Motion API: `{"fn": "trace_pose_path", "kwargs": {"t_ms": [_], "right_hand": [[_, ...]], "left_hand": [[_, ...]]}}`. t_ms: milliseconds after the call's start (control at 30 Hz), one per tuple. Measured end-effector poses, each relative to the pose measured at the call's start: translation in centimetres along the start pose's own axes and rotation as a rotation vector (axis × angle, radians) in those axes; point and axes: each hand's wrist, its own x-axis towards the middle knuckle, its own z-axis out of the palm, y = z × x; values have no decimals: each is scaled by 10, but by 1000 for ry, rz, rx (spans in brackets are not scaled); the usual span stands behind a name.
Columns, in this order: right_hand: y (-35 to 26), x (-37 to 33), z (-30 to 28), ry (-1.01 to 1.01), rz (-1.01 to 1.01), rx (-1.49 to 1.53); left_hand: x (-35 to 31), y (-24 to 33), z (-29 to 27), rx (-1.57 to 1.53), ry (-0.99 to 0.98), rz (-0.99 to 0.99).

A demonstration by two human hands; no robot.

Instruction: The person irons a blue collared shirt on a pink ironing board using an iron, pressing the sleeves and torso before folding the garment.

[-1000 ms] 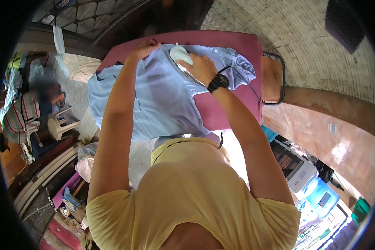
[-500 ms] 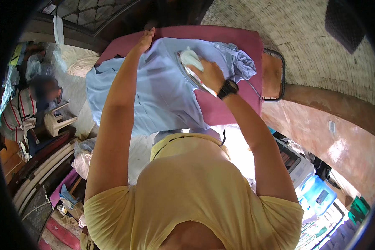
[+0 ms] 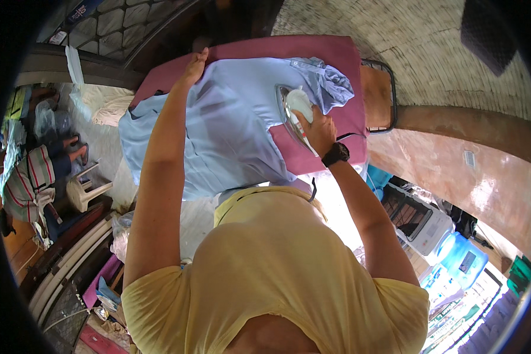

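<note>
Head view: right hand [image 3: 320, 131] partly hides the iron [image 3: 299, 101].

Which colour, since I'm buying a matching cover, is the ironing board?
The ironing board is a plain dusky maroon, seen best in the head view.

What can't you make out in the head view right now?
All in the head view:
Iron: pressing face hidden beneath its body; handle partly covered by the right hand.
Blue shirt: part behind the left forearm; underside against the board.
Blue bottle: label too small.
</note>
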Motion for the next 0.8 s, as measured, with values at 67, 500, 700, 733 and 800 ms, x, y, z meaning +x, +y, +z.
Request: {"fn": "trace_pose_path", "kwargs": {"t_ms": [67,500,700,733,800], "right_hand": [[-5,10,4,87,122,6],[-65,101,10,-139,-94,21],[-97,145,34,-240,-191,101],[-100,153,45,-226,-192,98],[-110,165,58,-189,-140,110]], "left_hand": [[-16,26,0,60,-53,-58],[-15,14,-7,147,-23,59],[-38,41,-4,246,8,14],[-35,37,0,230,35,37],[-34,40,1,196,39,32]]}}
